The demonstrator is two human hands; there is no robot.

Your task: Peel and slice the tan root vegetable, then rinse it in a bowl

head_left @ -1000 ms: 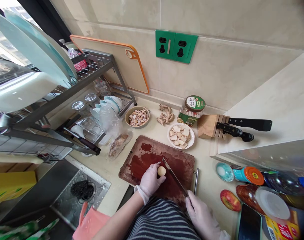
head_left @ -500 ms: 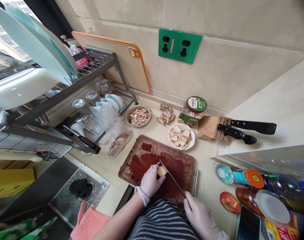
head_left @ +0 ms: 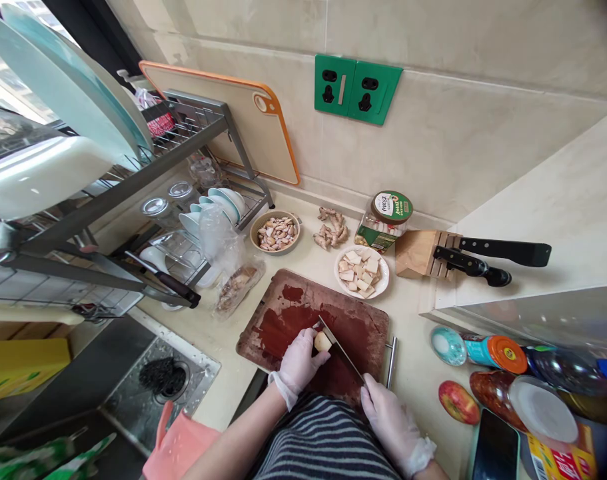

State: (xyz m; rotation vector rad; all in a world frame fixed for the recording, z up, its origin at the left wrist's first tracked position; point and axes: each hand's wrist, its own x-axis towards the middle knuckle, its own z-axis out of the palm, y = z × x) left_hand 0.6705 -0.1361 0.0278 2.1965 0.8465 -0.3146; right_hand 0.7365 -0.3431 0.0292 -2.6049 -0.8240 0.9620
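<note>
A wet brown cutting board (head_left: 368, 320) lies on the counter in front of me. My left hand (head_left: 300, 363), in a clear glove, is closed around a small pale peeled piece (head_left: 322, 342) whose exact kind I cannot make out. In my gloved right hand (head_left: 386, 413) is the handle of a knife (head_left: 346, 357); its blade slants across the board with the tip beside the pale piece. Past the board's far edge, a white plate (head_left: 362, 273) holds pale cut chunks. Ginger (head_left: 331, 229) rests on the counter behind it.
Left of the ginger stands a bowl of garlic cloves (head_left: 276, 233), with a plastic bag (head_left: 238, 287) nearer me. A knife block (head_left: 420, 253) and a lidded jar (head_left: 386, 220) stand right. An apple (head_left: 459, 402) and phone (head_left: 496, 447) lie near jars; the sink (head_left: 193, 393) is left.
My right hand and the knife handle have shifted slightly left and up. The blade now sits at the right side of the pale piece, and my left hand has barely moved.
</note>
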